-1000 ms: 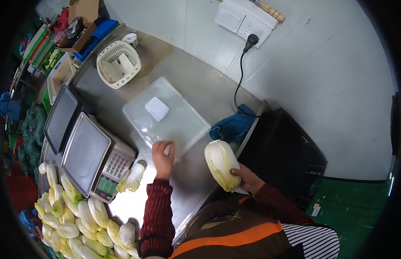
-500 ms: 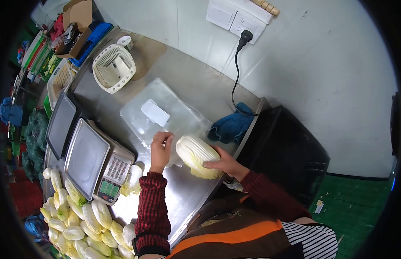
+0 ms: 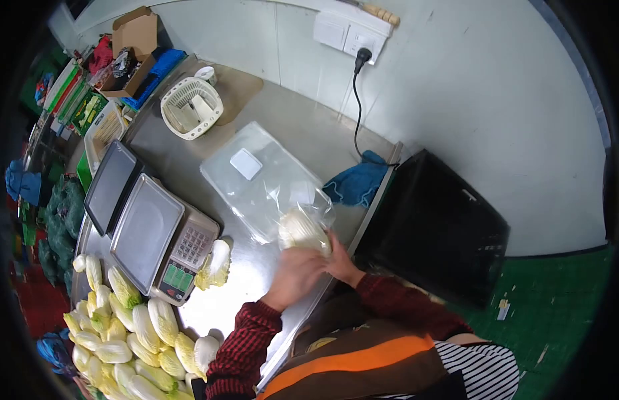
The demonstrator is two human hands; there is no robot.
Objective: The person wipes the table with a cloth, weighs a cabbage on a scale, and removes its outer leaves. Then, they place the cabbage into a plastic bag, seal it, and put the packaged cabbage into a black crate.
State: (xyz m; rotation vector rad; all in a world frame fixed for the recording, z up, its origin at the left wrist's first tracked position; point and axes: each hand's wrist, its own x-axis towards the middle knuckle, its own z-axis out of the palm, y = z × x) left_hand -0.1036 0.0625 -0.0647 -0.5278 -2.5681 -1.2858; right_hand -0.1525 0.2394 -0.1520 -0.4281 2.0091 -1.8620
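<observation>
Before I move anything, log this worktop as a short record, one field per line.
Left hand: at the near end of the held cabbage, blurred; grip unclear
Right hand: against that cabbage's right side
Held cabbage: under clear plastic, apparently in a bag
Flat clear bags: beyond the hands, white card on top
Scale: left of the bags
Cabbage pile: near side of the scale
Blue cloth: right of the bags

Scale (image 3: pixel 147 233) left of plastic bags (image 3: pixel 273 160), basket (image 3: pixel 191 108) behind them, cloth (image 3: pixel 357 185) to their right, cabbage pile (image 3: pixel 113 351) before scale
</observation>
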